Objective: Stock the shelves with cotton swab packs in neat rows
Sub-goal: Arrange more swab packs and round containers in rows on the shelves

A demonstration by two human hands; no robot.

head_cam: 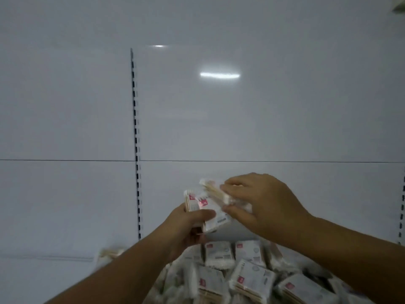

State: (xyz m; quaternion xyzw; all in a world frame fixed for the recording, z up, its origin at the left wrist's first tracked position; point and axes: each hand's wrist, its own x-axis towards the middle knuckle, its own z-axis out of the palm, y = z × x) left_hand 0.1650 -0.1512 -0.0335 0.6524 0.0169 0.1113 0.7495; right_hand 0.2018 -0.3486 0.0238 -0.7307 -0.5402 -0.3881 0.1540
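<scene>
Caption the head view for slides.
Left hand holds swab packs, right hand pinches another pack, above a loose pile before a white back panel.

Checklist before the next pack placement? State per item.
1. Left hand grips the stack: ok.
2. Right hand pinches the loose pack: ok.
3. Loose pack squared with the stack: not ok, it lies tilted across the top.
4. Supply left: ok, the pile below the hands holds many packs, jumbled.
5. Neat row already started on the shelf: cannot tell, only the back panel shows clearly.
</scene>
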